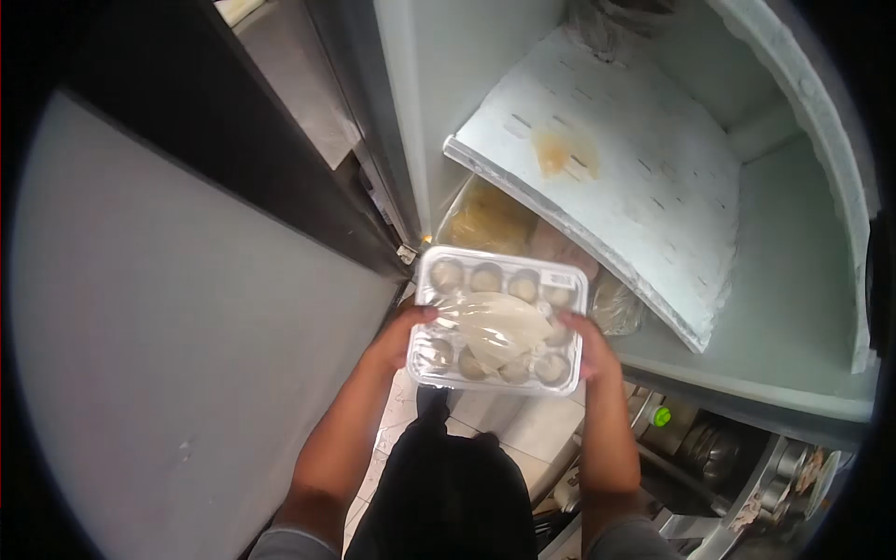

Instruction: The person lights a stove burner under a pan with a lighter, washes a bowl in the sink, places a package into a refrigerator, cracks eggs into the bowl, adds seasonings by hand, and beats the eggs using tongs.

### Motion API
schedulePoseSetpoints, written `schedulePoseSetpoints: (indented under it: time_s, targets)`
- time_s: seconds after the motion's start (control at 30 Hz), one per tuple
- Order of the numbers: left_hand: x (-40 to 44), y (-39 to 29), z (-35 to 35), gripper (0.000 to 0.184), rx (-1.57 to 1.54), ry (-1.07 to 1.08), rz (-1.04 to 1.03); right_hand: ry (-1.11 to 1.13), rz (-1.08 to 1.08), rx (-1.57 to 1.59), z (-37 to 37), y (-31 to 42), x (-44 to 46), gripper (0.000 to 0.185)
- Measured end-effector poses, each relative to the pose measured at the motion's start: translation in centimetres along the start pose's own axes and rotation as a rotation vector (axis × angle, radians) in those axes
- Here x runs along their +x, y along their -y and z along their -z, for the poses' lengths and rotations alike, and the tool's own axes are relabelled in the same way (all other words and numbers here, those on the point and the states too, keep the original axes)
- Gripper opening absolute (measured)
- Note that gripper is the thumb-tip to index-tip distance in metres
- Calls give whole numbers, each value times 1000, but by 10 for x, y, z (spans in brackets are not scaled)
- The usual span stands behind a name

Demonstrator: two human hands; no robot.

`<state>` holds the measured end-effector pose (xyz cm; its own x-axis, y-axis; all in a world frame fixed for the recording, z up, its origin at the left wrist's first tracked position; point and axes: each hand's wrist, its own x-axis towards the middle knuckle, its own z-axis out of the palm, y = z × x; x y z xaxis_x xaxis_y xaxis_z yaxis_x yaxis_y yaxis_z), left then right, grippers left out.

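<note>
In front of an open freezer, a film-wrapped white plastic tray [446, 381] is held level between both hands. Rows of round, pale pieces [486, 279] sit inside it, and a larger cream-coloured, smooth piece [499, 327] lies across the middle; I cannot tell what food these are. My left hand [403, 336] grips the left edge, thumb over the film. The opposite edge is in my right hand [585, 345], its thumb also on top. The fingers beneath are mostly hidden.
A frosted, stained white shelf [644, 177] slopes inside the freezer. Below it are a yellowish bag [495, 217] and other bagged goods [616, 306]. The grey door [168, 355] stands open at left. Metal containers [775, 493] and a green-capped item [661, 416] are at lower right.
</note>
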<state>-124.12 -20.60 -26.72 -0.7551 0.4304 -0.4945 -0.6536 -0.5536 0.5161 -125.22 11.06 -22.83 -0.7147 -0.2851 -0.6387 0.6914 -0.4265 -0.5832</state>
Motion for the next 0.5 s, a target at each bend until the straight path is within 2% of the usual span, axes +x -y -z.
schedulePoseSetpoints:
  time_s: [0.03,0.07,0.1,0.17,0.2,0.23,0.3,0.37,0.43,0.5]
  targets:
    - [4,-4,1,61,105,-9,54,51,-50,177,13,-20,-8,49]
    - [15,0,6,69,232,1,1,55,-34,223,26,-40,-15,49]
    - [28,6,15,69,232,-4,1,57,-18,270,38,-61,-23,48]
    - [54,12,27,66,30,-24,232,38,74,357,53,-99,-42,46]
    - [57,5,11,61,260,-330,143,24,91,379,52,-109,-58,46]
    - [70,9,9,61,259,-329,146,10,109,401,51,-117,-73,47]
    - [103,25,14,51,204,-611,-16,-36,115,461,60,-148,-92,48]
    - [128,32,3,46,133,-573,-5,-82,116,521,63,-171,-97,49]
    - [147,39,-3,42,64,-531,9,-227,188,533,57,-190,-96,43]
    - [160,45,-4,35,153,-652,-117,-236,205,540,47,-195,-90,40]
